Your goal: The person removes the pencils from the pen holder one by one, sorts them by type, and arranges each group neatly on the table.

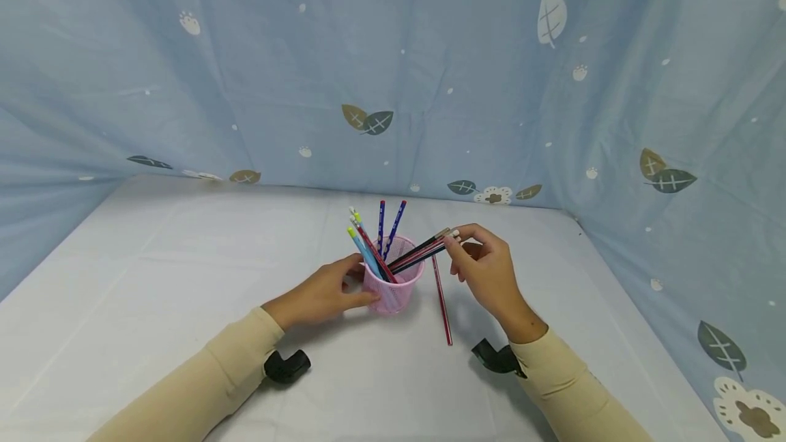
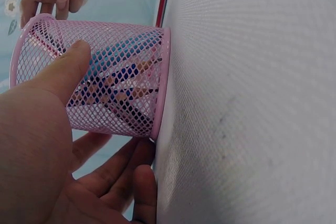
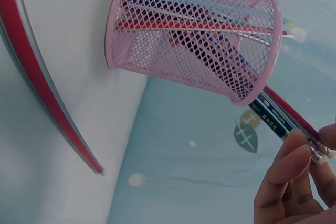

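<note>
A pink mesh pencil cup (image 1: 393, 300) stands upright on the table. My left hand (image 1: 324, 295) holds it from the left, thumb (image 2: 76, 66) on the near side and fingers round the back. At the cup's right rim, my right hand (image 1: 491, 275) pinches the upper ends of several dark and red pencils (image 3: 273, 116), whose lower parts slant down inside the cup. Light blue pencils (image 1: 365, 249) with yellow-green ends and a red one lean left in it. Two dark blue pencils (image 1: 394, 227) rise at the back.
A single red pencil (image 1: 442, 305) lies on the white-covered table (image 1: 202, 258), just right of the cup and below my right hand. Behind the table hangs a blue curtain (image 1: 276, 74) with leaf prints. Black mounts (image 1: 287, 367) sit at both wrists.
</note>
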The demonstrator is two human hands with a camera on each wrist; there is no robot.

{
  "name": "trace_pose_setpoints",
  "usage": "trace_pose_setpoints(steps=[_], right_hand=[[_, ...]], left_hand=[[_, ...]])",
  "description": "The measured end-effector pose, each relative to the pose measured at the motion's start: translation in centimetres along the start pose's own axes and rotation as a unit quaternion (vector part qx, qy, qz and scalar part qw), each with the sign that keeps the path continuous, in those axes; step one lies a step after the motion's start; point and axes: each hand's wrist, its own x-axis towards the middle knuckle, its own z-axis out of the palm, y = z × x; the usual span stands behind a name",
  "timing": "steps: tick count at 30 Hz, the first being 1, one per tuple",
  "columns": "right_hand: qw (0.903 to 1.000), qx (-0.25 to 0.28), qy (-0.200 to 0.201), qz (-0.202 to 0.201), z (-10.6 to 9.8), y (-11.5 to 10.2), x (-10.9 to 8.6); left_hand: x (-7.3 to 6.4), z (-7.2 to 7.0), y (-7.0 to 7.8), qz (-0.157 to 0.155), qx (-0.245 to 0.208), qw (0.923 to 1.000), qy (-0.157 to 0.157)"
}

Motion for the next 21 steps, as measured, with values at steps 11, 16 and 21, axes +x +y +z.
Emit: trace_pose_setpoints(steps=[11, 16, 21], right_hand=[[0.9976, -0.032, 0.05, -0.036, -0.34, -0.45, 0.15], [0.9966, -0.017, 0.066, -0.047, -0.44, -0.5, 0.23], [0.9946, -0.003, 0.08, -0.065, -0.48, -0.56, 0.3]], left_hand=[[-0.05, -0.09, 0.15, 0.004, 0.0, 1.0, 0.0], [0.04, -0.06, 0.11, 0.001, 0.002, 1.0, 0.001], [-0.02, -0.1, 0.17, 0.0, 0.001, 1.0, 0.0]])
